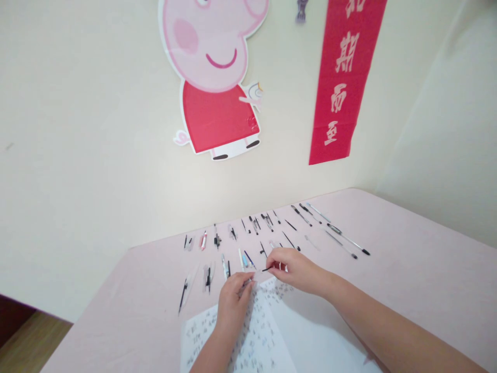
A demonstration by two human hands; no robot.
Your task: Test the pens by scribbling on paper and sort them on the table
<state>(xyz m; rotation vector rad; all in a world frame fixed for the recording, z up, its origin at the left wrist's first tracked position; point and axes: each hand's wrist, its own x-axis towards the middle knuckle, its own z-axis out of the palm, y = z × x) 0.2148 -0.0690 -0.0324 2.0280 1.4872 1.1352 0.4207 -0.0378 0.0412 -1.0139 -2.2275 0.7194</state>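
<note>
Above the top edge of an open, written-on notebook (267, 331), my two hands meet. My left hand (235, 296) is closed around a clear pen barrel (257, 277), most of it hidden by the fingers. Pinched in my right hand (297, 269) is a thin dark pen refill (266, 270), its end pointing left at the barrel. Whether the refill's tip is inside the barrel is too small to tell. Just beyond the hands lie a white pen piece (240, 259) and a dark blue refill (249, 259).
Rows of pens and pen parts lie along the pink table (419, 290), including a red-and-white pen (204, 240), a black refill (182, 298) and a long clear pen (340, 244). Behind the table, a cartoon pig cutout (219, 114) and a red banner (344, 83) hang on the wall.
</note>
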